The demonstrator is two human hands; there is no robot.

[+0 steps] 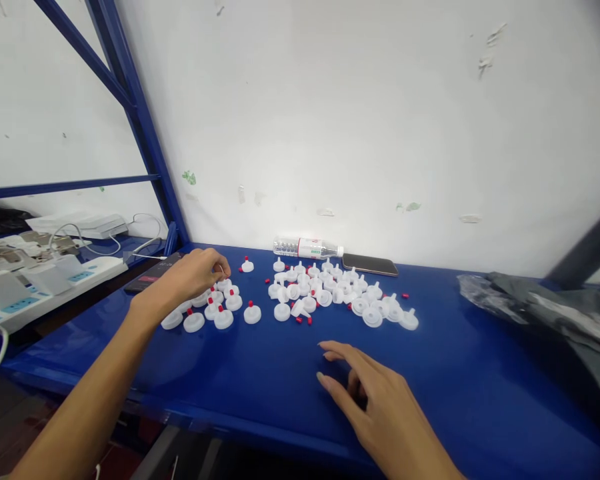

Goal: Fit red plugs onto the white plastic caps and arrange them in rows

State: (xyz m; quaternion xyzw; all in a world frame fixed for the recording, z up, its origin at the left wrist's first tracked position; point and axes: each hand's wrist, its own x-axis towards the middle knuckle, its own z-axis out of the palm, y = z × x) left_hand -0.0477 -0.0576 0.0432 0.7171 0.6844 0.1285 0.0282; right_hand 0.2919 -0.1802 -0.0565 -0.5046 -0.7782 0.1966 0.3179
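Note:
My left hand (203,268) reaches to the far left of the blue table, its fingers pinched at the top of a white nozzle cap (224,284); the fingers hide that cap's tip. Around and below it stand several white nozzle caps with red tips (223,319). My right hand (375,400) hovers over the table's near side, open, thumb and fingers apart, holding nothing. Beyond it lies a heap of white nozzle caps (337,290), mostly without red tips. Small loose red tips (299,321) are scattered among and around them.
A clear plastic bottle (310,248) lies against the wall beside a phone (370,265). A dark flat box (153,273) sits behind my left forearm. Power strips with chargers (55,283) are at far left, grey plastic bags (545,313) at right. A blue frame post (145,127) rises at left.

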